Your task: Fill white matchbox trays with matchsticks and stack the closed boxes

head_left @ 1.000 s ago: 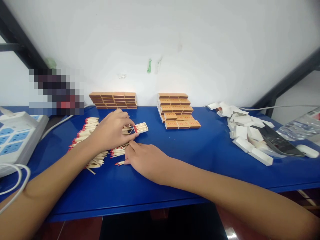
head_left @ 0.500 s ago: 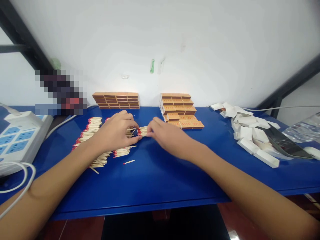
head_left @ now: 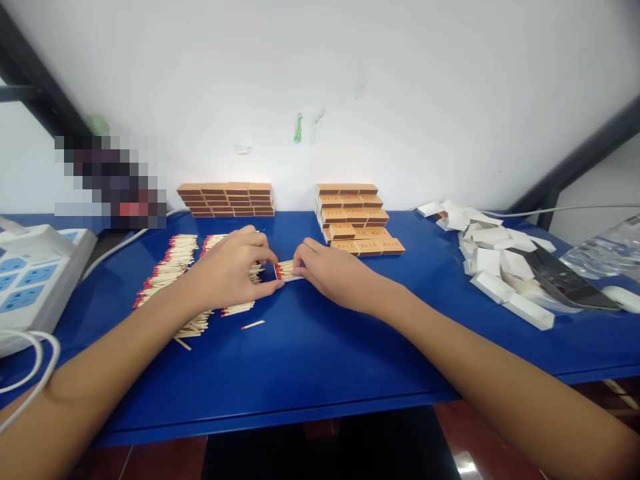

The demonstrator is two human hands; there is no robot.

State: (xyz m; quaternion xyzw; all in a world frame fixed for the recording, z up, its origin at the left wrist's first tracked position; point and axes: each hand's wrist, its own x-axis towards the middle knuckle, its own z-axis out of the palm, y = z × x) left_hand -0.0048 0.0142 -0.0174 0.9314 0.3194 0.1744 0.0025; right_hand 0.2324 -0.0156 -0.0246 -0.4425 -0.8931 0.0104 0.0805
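Between the left hand and the right hand, both pinched on its ends, the match tray lay apparently full on the table, filled boxes stacked just beyond the right hand, while many loose matches under the left hand and empty white trays well to the right lay unpacked.

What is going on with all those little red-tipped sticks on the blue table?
A person is handling matches. The left hand and right hand pinch a small tray packed with matches between them on the blue table. Rows of loose matches lie beside the left hand, with one stray match nearer the edge. By the wall stand stacked brown matchboxes; white cardboard pieces are heaped at the right.
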